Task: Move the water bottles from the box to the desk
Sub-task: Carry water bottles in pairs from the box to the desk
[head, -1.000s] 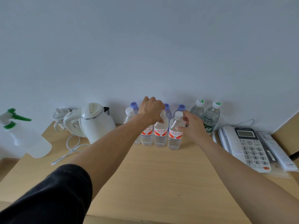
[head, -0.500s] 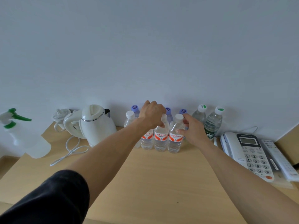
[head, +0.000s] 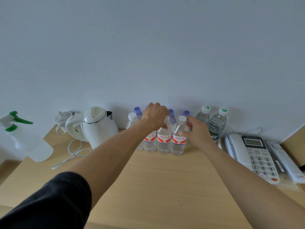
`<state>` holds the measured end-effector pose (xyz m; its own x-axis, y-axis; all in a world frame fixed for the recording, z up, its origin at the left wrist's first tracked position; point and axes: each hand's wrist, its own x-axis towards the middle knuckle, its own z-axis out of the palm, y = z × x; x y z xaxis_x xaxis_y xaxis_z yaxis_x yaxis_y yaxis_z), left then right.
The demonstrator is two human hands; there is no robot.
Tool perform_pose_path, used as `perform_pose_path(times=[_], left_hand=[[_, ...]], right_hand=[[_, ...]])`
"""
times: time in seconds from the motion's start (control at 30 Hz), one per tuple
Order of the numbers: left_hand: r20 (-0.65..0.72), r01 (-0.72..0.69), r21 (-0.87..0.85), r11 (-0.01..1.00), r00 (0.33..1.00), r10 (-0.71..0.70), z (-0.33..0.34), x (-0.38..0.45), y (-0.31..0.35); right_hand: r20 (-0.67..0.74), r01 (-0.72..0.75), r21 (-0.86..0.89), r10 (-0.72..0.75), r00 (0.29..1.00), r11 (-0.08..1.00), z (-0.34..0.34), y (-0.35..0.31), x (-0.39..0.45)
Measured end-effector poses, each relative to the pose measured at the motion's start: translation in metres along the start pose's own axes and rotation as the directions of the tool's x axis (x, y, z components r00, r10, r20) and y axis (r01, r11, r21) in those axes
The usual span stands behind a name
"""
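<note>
Left hand [head: 155, 116] curled over the top of the middle red-label bottle [head: 163, 139], right hand [head: 197, 132] pinching the neck of the bottle [head: 179, 138] at its 3 o'clock. Both upright on the bench [head: 165, 179], in a cluster by the wall. Kettle [head: 97, 126] at 9 o'clock, phone [head: 254, 154] at 3.

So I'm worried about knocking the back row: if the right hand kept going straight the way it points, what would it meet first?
The right hand already grips the rightmost red-label bottle. Straight on, it would probably meet the purple-capped bottle behind it, then the wall; depth is hard to judge.
</note>
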<state>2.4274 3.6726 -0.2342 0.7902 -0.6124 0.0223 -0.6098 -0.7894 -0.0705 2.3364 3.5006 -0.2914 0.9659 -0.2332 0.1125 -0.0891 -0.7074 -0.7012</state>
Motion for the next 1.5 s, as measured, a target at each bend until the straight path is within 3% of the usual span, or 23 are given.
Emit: perform_pose_path(times=[0.77,1.2,1.5], left_hand=[[-0.062,0.087,-0.059,0.995,0.994,-0.09,0.006,0.009,-0.012],[-0.03,0.206,-0.076,0.976,0.978,-0.209,0.024,-0.001,-0.045],[-0.018,0.214,-0.046,0.976,0.976,-0.215,0.032,0.007,-0.044]], right_hand=[[0.032,-0.003,-0.052,0.005,0.999,0.999,-0.004,-0.01,0.019],[0.158,0.062,-0.083,-0.048,0.986,0.995,0.024,-0.028,0.044],[0.231,0.051,-0.096,-0.028,0.973,0.994,0.016,-0.028,0.062]])
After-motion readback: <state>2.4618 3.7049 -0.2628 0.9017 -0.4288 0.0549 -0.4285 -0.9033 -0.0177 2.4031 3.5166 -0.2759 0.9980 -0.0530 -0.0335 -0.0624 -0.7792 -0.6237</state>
